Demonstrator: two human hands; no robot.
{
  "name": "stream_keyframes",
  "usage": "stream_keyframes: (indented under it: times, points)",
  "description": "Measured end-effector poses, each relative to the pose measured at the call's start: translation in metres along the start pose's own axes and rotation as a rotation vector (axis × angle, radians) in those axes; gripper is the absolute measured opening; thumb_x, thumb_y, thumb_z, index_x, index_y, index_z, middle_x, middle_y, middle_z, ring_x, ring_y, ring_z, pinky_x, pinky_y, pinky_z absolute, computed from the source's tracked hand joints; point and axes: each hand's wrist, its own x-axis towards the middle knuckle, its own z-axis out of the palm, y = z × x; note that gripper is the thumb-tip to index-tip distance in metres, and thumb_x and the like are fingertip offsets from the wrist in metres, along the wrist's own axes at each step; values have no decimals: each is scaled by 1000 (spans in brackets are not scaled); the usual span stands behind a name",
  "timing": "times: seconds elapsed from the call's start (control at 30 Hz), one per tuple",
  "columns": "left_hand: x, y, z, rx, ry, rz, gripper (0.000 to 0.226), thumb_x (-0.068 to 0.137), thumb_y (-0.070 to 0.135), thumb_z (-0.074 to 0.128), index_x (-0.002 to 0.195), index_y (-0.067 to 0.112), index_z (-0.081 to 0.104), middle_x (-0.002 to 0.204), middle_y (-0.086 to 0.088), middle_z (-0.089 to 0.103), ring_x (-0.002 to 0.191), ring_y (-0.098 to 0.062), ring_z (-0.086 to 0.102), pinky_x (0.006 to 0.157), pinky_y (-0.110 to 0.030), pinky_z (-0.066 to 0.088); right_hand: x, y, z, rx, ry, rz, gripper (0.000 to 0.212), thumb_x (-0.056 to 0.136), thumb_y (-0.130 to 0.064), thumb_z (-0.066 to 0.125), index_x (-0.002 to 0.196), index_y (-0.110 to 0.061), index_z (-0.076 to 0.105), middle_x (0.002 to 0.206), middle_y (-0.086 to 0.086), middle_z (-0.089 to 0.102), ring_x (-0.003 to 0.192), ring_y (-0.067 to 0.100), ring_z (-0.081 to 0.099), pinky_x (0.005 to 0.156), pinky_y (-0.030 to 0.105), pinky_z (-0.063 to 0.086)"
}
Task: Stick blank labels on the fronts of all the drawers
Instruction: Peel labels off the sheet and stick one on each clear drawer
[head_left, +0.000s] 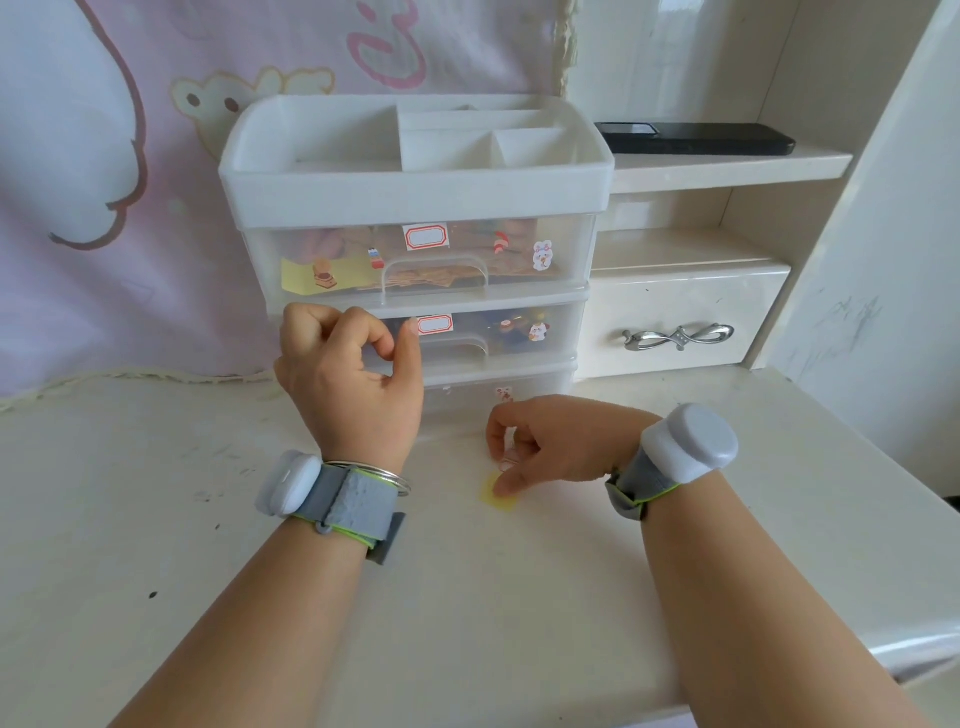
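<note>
Two labelled drawers (415, 260) show above the loosely curled left hand (353, 374); right hand (545, 447) pins a yellow sheet (498, 493).

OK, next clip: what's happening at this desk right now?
A person is labelling a clear three-drawer organiser. The top drawer and middle drawer already carry red-bordered blank labels. The left hand is raised by the middle drawer's label. The right hand is down on the desk, fingers pinching at a small yellow sheet. No such label shows on the bottom drawer.
</note>
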Motion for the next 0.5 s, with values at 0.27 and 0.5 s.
stream_keyframes:
  times: [0.27, 0.5]
  points:
    - [3, 4, -2, -10, -15, -25, 29, 71, 28, 68, 57, 9, 52, 79, 2, 35, 73, -29, 52, 69, -47, 48, 2, -4, -5, 69, 126, -58, 21, 76, -25, 74, 70, -18, 55, 48, -12, 49, 48, 5, 41, 52, 18, 36]
    - [14, 22, -17, -160, 37, -19, 8, 79, 8, 61, 83, 2, 58, 70, -8, 43, 62, -22, 42, 63, -18, 38, -3, -13, -13, 787, 645, -370, 20, 76, -11, 73, 62, -10, 58, 55, 14, 44, 44, 8, 24, 45, 13, 27]
